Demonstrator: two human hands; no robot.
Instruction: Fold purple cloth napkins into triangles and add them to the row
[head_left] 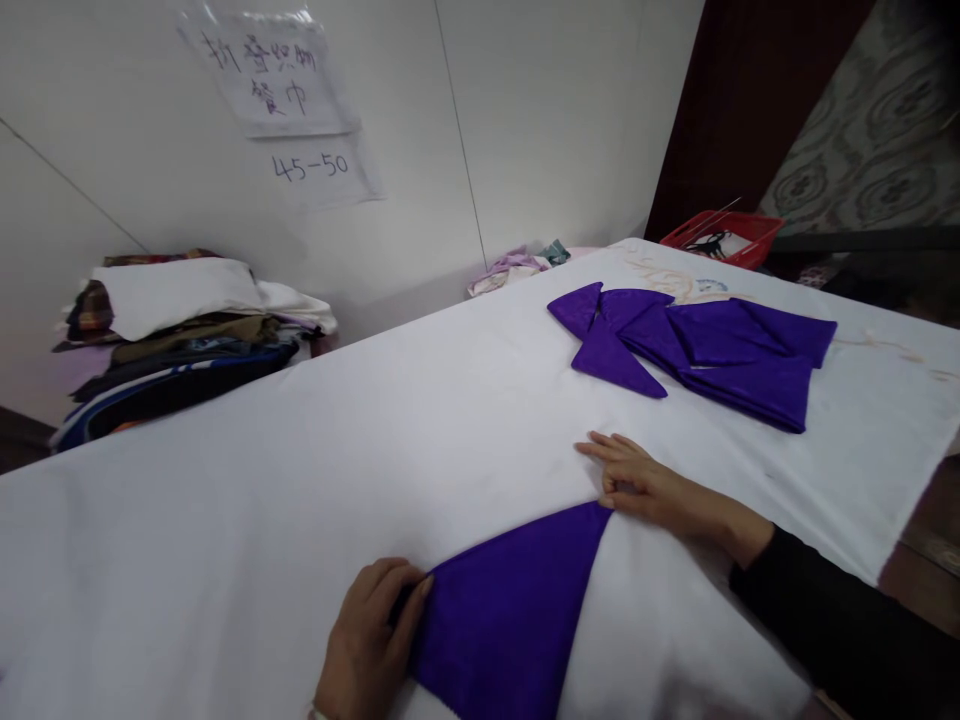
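Observation:
A purple cloth napkin [510,610] lies folded to a point on the white-covered table [337,470] close to me. My left hand [371,635] rests on its left edge, fingers curled with the thumb pressing the fold. My right hand [637,480] lies flat at the cloth's upper right tip, fingers stretched out and holding the corner down. Farther back on the right sits a pile of folded purple napkins [697,345], apart from both hands.
A stack of folded fabrics [180,335] rests at the left against the white wall. Small pale cloths [514,268] lie at the table's far edge. A red basket [724,237] stands at the far right corner. Paper notes [281,85] hang on the wall.

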